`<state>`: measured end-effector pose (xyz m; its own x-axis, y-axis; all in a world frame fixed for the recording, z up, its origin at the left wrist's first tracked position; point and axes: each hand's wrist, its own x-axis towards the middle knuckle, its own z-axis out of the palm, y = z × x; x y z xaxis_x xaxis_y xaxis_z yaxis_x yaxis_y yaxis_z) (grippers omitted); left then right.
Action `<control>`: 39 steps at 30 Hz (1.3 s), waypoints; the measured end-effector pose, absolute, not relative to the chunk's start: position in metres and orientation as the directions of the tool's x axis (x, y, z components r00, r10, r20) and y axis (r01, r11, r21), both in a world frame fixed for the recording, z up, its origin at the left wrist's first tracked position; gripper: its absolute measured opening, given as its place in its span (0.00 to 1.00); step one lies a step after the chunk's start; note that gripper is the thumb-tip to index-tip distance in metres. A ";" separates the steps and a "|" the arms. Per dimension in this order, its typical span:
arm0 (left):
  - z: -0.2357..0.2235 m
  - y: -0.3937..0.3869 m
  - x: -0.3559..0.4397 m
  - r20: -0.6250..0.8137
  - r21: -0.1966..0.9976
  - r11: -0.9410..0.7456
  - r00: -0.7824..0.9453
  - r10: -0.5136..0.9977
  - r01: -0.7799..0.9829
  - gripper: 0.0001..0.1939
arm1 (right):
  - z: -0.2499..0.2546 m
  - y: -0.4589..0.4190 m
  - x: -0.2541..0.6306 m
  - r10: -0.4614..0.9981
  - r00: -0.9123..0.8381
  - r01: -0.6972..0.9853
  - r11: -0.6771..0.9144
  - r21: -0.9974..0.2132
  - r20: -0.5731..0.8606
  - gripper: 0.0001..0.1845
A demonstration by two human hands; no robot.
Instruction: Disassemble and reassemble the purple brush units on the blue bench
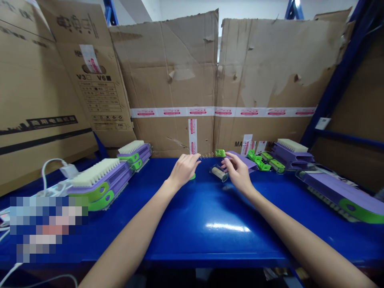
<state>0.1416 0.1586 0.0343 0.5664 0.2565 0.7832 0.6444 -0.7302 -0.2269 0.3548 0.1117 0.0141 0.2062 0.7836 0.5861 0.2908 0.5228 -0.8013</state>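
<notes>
A thin metal coil spring (207,155) stretches between my two hands above the blue table. My left hand (183,169) is closed in a pinch on the spring's left end. Fingers of my right hand (239,171) grip a small green plastic piece (221,153) at the spring's right end. Below the right fingers lies a clear-ended part with a beige roller (219,173). A bit of green plastic (193,176) shows beside my left hand, mostly hidden. Behind my right hand is a flat purple part (246,163), partly covered.
Purple-and-green brush units stand at left (100,182) and right (342,192). Several green pieces (261,162) lie right of my right hand. Cardboard sheets (168,80) wall the back of the blue table (192,232). A white plug and cables (69,171) sit at far left.
</notes>
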 end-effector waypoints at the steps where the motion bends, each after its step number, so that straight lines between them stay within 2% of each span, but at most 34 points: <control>1: 0.035 0.158 0.141 0.786 -0.233 -0.728 0.566 0.249 0.645 0.10 | 0.015 0.112 0.354 0.815 0.213 0.213 0.500 -0.840 0.539 0.27; 4: 0.035 0.158 0.140 0.770 -0.276 -0.729 0.599 0.223 0.626 0.10 | 0.020 0.110 0.352 0.905 0.177 -0.023 0.397 -0.917 0.388 0.29; 6: 0.035 0.158 0.138 0.741 -0.305 -0.733 0.635 0.218 0.608 0.12 | 0.024 0.108 0.352 0.935 0.130 -0.092 0.343 -0.935 0.330 0.29; 12: 0.035 0.159 0.136 0.717 -0.310 -0.747 0.661 0.222 0.588 0.19 | 0.026 0.105 0.352 0.955 0.090 -0.158 0.292 -0.943 0.281 0.27; 17: 0.038 0.157 0.137 0.732 -0.315 -0.763 0.657 0.183 0.564 0.14 | 0.024 0.106 0.354 0.963 0.087 -0.182 0.268 -0.946 0.256 0.27; 24: 0.042 0.153 0.138 0.774 -0.225 -0.766 0.588 0.236 0.602 0.12 | 0.024 0.105 0.356 0.943 0.066 -0.171 0.334 -0.927 0.328 0.27; 27: 0.039 0.158 0.139 0.808 -0.110 -0.760 0.503 0.307 0.640 0.12 | 0.023 0.105 0.355 0.920 0.074 -0.111 0.392 -0.913 0.385 0.31; 30: 0.035 0.163 0.140 0.770 0.087 -0.744 0.429 0.472 0.662 0.12 | 0.020 0.108 0.355 0.898 0.097 -0.069 0.437 -0.897 0.430 0.33; 33: 0.032 0.164 0.143 0.597 0.361 -0.717 0.443 0.669 0.596 0.11 | 0.016 0.112 0.356 0.869 0.114 0.009 0.484 -0.875 0.482 0.33; 35: 0.032 0.163 0.144 0.467 0.525 -0.673 0.484 0.740 0.521 0.12 | 0.015 0.113 0.358 0.848 0.119 0.087 0.510 -0.856 0.517 0.30; 39: 0.034 0.162 0.146 0.353 0.718 -0.583 0.524 0.775 0.380 0.15 | 0.017 0.113 0.361 0.801 0.130 0.163 0.564 -0.809 0.584 0.25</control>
<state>0.1458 0.1615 0.0343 0.5237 0.7753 0.3530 0.3799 -0.5835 0.7178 0.3606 0.1134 0.0172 0.1299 0.8010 0.5844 0.1627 0.5642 -0.8094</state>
